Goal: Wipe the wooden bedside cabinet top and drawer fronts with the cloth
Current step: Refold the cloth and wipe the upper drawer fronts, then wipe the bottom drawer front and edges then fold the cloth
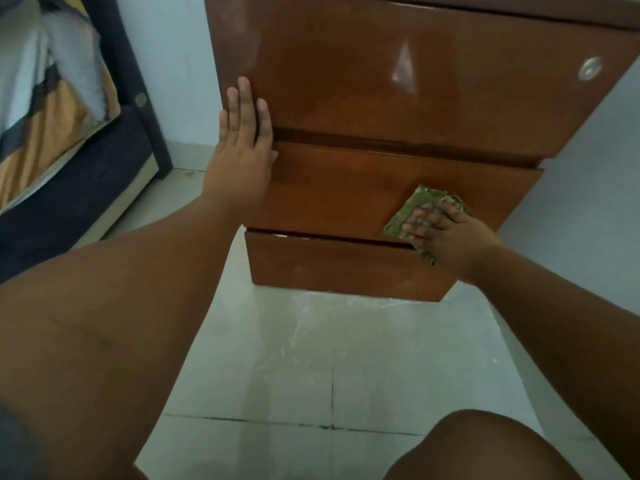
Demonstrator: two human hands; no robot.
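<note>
The glossy brown wooden bedside cabinet (363,98) fills the upper middle of the head view, with three drawer fronts stacked one below another. My right hand (450,237) presses a folded green cloth (412,216) flat against the right part of the middle drawer front (329,192), its lower edge reaching the gap above the bottom drawer (329,265). My left hand (244,140) rests flat, fingers straight and slightly apart, on the cabinet's left edge across the gap between top and middle drawers. The cabinet top is out of view.
A round metal lock (590,68) sits at the top drawer's right end. A dark bed frame (114,161) with patterned bedding (52,98) stands to the left. Pale floor tiles (311,358) lie below, and my knee (478,448) shows at the bottom right.
</note>
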